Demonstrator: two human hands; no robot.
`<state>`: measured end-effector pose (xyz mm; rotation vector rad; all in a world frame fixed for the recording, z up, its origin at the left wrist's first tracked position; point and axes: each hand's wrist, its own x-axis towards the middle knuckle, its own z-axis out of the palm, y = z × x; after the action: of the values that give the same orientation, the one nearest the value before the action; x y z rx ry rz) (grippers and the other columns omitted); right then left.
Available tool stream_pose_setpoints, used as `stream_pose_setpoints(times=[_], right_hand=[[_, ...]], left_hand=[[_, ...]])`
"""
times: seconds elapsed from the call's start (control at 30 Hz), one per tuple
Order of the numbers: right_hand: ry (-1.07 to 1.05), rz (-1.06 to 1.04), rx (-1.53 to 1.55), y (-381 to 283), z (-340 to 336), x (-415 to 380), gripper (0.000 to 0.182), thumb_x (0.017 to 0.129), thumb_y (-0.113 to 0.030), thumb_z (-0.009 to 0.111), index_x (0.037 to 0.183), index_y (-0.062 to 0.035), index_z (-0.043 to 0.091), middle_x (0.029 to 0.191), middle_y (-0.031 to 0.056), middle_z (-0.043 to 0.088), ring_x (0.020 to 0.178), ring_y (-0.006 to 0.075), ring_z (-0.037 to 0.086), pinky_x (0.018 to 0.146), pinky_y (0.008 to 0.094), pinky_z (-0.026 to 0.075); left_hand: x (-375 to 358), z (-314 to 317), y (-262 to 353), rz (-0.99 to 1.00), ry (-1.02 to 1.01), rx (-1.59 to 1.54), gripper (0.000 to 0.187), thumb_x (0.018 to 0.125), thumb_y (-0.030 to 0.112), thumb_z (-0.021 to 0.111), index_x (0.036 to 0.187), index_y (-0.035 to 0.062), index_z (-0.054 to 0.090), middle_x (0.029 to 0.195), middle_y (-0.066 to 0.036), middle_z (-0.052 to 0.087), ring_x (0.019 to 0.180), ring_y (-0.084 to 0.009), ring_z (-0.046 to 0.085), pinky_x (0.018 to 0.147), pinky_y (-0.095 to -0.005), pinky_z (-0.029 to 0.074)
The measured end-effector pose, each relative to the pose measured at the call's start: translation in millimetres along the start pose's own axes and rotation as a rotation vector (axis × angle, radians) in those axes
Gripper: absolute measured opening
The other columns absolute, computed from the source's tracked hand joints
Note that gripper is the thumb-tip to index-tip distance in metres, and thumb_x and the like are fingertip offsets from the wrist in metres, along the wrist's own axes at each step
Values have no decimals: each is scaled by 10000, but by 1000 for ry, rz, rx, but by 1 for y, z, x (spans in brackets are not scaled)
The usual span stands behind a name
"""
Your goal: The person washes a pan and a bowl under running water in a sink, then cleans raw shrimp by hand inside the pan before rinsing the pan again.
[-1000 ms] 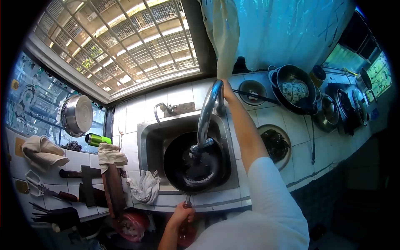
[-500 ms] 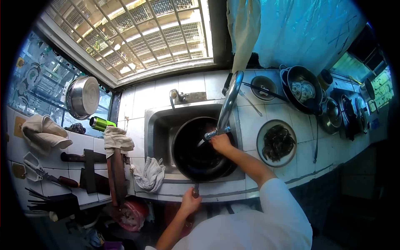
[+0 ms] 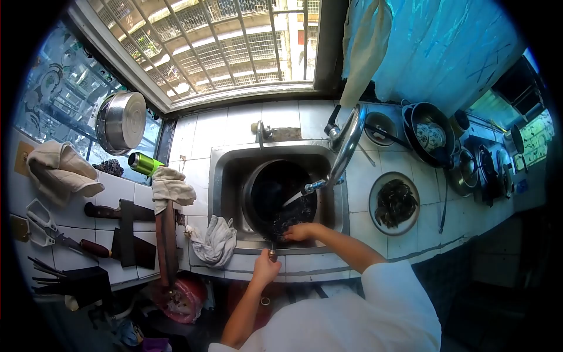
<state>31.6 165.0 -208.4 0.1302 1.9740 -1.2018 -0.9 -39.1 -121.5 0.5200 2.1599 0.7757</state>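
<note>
A dark wok [image 3: 258,205] sits in the sink basin [image 3: 220,176], with splashing water inside it. My left hand [image 3: 267,268] is closed round the wok's handle [image 3: 272,253] at the sink's front edge. Over the near right part of the wok is my right hand [image 3: 300,232], fingers stretched down toward its inner surface. I see nothing held in it, though the fingertips are partly lost against the dark, wet metal. The curved faucet [image 3: 353,144] runs a stream of water from its spout [image 3: 315,186] into the wok.
A plate of dark shrimp-like food [image 3: 394,203] stands right of the sink, pans [image 3: 432,134] behind it. Left lie a crumpled cloth [image 3: 214,242], cleavers [image 3: 135,249], scissors [image 3: 42,226] and a wooden board [image 3: 166,246]. A green bottle [image 3: 143,163] lies near the window.
My right hand has left the faucet spout and come down and left to the wok's near side. The wok is nearer level in the sink. The left hand keeps its hold on the handle.
</note>
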Motion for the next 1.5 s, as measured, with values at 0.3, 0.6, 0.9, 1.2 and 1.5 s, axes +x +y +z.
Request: stream_pose_setpoints(times=[0.3,0.6,0.9,1.2,1.5], right_hand=[[729,309,-632,2,-61,40,681,776,-275,563,1356,-60,278,1417,163,217,1302,306,207,1012,506,216],[61,-88,395,-69,-12,-8,651,872,-449,412,1319,10,295,1385,165,284,1267,264,281,1038,360,213],[800,215,-1536,74,-76,-12,480,837,-316,403,1232,-56,488,1341,104,400,1292,248,266,1091,404,91],[574,58,-1009,47,-48,-7,316,749,-315,559,989,-133,656,1121,77,581,1138,251,465,963,390,329],[1321,-37,-903,19,-122,-46,107,711,-144,524,755,-59,571,775,96,518,782,244,498,676,345,397]], left_hand=[[-5,-44,18,-290,-671,-676,217,715,10,589,809,56,399,535,-39,447,434,-121,450,395,-238,382],[1,-14,-3,-157,-531,-566,242,724,-25,569,853,47,376,543,-32,434,425,-131,452,370,-269,381],[-12,-26,6,51,-14,154,239,701,62,557,906,-6,456,758,-211,597,736,-406,573,686,-427,463],[-5,-43,23,-36,-72,210,267,692,73,574,914,-13,454,774,-233,595,762,-391,591,669,-430,479],[8,-69,21,-349,-619,-555,235,704,-26,588,758,63,378,560,-29,440,437,-113,449,394,-257,381]])
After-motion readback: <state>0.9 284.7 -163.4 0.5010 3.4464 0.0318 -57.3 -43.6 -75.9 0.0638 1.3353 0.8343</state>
